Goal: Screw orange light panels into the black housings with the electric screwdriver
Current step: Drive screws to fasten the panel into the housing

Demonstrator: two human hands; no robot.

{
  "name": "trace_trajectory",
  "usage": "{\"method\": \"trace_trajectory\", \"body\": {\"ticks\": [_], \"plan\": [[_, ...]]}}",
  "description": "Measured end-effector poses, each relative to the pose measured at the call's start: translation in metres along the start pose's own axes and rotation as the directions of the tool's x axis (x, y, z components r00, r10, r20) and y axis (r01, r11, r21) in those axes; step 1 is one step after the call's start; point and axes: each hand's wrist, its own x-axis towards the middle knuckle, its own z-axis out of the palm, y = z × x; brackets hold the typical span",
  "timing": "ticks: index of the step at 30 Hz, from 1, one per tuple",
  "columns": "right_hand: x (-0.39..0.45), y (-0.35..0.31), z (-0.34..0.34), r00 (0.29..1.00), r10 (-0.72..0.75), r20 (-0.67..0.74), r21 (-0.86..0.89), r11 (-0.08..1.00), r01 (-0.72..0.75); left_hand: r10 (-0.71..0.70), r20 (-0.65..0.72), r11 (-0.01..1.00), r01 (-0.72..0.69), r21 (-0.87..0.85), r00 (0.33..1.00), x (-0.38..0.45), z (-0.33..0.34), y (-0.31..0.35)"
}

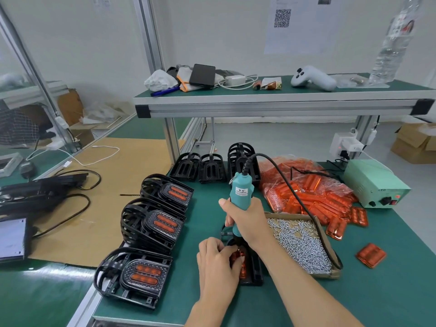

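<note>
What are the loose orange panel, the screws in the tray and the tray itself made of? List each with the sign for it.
Loose orange panel: apparently translucent plastic, glossy; light glints off its ribbed face.
Screws: likely bright metal, by their silvery shine.
Tray: probably plain cardboard; matte brown walls with a raw, bent edge.

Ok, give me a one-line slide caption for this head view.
Right hand drives the electric screwdriver down into an orange light panel that the left hand steadies in its black housing.

The green bench (389,291) carries black housings (207,167), a screw tray (304,244), bagged orange panels (313,187) and a power box (375,182).
</note>
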Motion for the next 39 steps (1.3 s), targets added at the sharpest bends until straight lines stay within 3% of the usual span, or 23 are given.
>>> {"method": "trace_trajectory", "body": {"ticks": [6,13,23,29,31,34,39], "plan": [[0.005,-0.002,-0.01,0.987,-0.06,0.152,-0.007,0.998,0.062,0.001,0.002,1.0,-0.001,0.008,1.0,0.0,-0.002,0.0],[-0.003,0.001,-0.02,0.99,-0.075,0.12,0.083,0.994,0.065,0.021,0.005,0.999,-0.021,0.029,1.0,0.0,-0.004,0.002],[0.003,0.015,-0.024,0.978,-0.043,-0.202,0.157,0.985,0.076,0.066,0.029,0.995,-0.068,0.071,0.997,0.004,-0.005,0.004],[0.003,-0.002,-0.023,0.993,-0.115,-0.022,0.144,0.983,0.117,0.063,0.039,0.996,-0.066,0.067,0.997,0.006,0.0,0.003],[0.009,-0.021,-0.024,0.988,-0.153,-0.028,0.197,0.968,0.156,0.065,0.038,0.996,-0.067,0.05,0.997,0.006,0.0,0.003],[0.014,-0.045,-0.036,0.987,-0.094,-0.132,0.435,0.889,0.142,0.062,0.033,0.997,-0.064,0.039,0.997,0.005,0.0,0.003],[0.0,-0.044,-0.081,0.974,0.118,-0.193,0.852,0.513,0.107,0.125,0.026,0.985,-0.121,-0.125,0.992,0.011,0.002,0.015]]}}
